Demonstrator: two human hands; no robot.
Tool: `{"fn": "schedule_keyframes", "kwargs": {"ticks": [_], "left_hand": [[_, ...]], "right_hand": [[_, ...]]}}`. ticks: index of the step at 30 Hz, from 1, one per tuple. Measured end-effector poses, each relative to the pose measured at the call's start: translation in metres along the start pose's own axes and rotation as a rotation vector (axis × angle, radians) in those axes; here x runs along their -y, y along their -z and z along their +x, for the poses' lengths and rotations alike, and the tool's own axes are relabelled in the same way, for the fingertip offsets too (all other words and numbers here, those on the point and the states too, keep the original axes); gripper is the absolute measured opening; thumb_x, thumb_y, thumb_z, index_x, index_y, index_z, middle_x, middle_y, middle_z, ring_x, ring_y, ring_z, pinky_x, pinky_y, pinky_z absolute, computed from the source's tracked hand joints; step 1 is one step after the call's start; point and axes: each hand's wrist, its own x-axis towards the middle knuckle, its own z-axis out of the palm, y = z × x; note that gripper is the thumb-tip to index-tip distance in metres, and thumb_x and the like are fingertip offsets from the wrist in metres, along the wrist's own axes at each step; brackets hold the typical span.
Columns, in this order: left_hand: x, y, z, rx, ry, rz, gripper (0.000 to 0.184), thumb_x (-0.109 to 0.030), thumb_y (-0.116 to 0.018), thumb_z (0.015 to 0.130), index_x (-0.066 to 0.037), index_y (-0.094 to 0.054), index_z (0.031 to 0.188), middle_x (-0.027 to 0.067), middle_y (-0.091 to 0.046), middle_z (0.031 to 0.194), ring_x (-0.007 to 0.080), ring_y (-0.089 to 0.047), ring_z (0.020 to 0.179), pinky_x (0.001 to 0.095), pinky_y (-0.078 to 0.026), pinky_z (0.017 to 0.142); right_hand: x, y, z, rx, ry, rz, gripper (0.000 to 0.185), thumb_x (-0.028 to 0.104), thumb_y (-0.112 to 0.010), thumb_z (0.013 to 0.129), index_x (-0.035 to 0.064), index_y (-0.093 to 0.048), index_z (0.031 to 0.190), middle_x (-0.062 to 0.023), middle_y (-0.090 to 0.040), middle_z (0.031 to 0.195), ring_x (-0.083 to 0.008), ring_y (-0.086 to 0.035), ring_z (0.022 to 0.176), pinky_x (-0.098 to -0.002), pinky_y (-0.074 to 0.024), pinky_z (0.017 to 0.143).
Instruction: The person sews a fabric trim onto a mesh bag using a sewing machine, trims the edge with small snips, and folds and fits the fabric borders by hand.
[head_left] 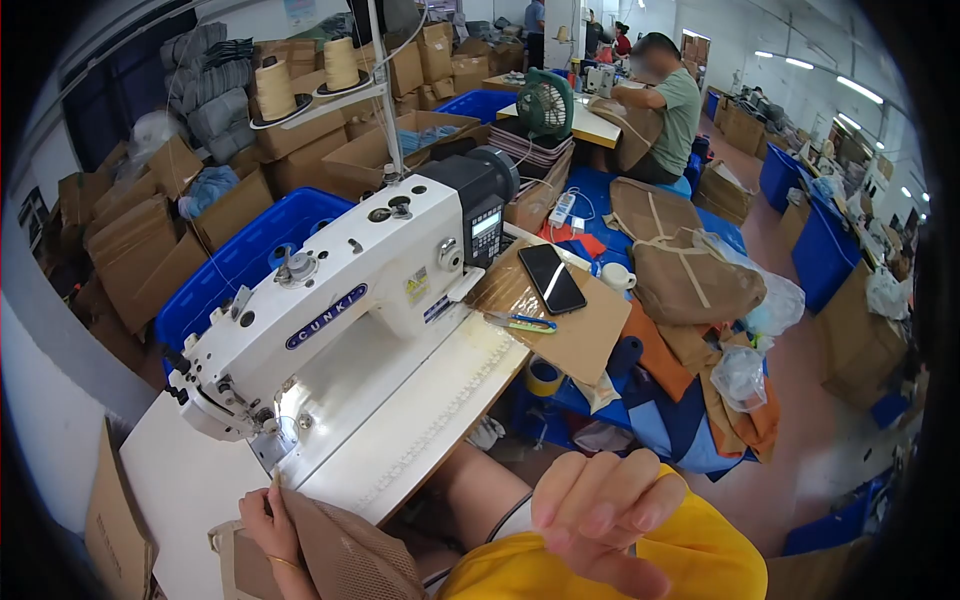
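Note:
My left hand (268,526) pinches the edge of a brown mesh fabric piece (350,545) at the front of the sewing machine bed. The fabric hangs off the table edge toward my lap. Just beyond that hand is the needle and presser foot area (272,432) of the white sewing machine (335,295). My right hand (605,515) is raised above my lap, close to the camera, its fingers loosely bent and apart from the thumb. Nothing shows in it, and it touches neither fabric nor machine.
A phone (552,279) and a thread snipper (522,322) lie on cardboard right of the machine. Brown sewn pieces (690,275) and cloth scraps cover a blue table. A blue crate (255,240) stands behind. Farther back, a person (672,110) sits at another machine.

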Motion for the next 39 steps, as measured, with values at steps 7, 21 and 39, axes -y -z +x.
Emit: {"fn": "schedule_keyframes", "kwargs": {"ticks": [7,21,39], "left_hand": [[0.000,0.000,-0.002,0.002,-0.024,-0.008,0.022,-0.018,-0.058,0.093,0.000,-0.058,0.081,0.0113,-0.053,0.075,0.0250,-0.047,0.072,0.0357,-0.040,0.067],[0.001,0.000,-0.001,-0.005,-0.030,-0.016,0.022,-0.019,-0.058,0.092,0.000,-0.057,0.081,0.0118,-0.053,0.075,0.0260,-0.047,0.072,0.0368,-0.039,0.066],[-0.003,0.002,0.000,0.002,-0.009,-0.011,0.021,-0.018,-0.059,0.092,-0.001,-0.057,0.081,0.0107,-0.053,0.075,0.0250,-0.047,0.072,0.0358,-0.040,0.067]], "right_hand": [[-0.004,0.003,0.006,0.194,0.074,0.097,0.055,0.038,-0.063,0.091,-0.0037,-0.048,0.124,-0.0194,-0.052,0.107,-0.0243,-0.056,0.078,-0.0364,-0.0494,0.071],[0.000,-0.038,0.031,0.160,-0.053,0.177,0.032,0.021,-0.061,0.093,0.0024,-0.057,0.119,-0.0162,-0.063,0.106,-0.0238,-0.065,0.076,-0.0358,-0.0506,0.075],[0.018,-0.039,0.021,0.267,-0.194,0.482,0.062,0.013,-0.056,0.094,0.0027,-0.024,0.146,-0.0112,-0.063,0.119,-0.0240,-0.070,0.086,-0.0366,-0.0449,0.095]]}}
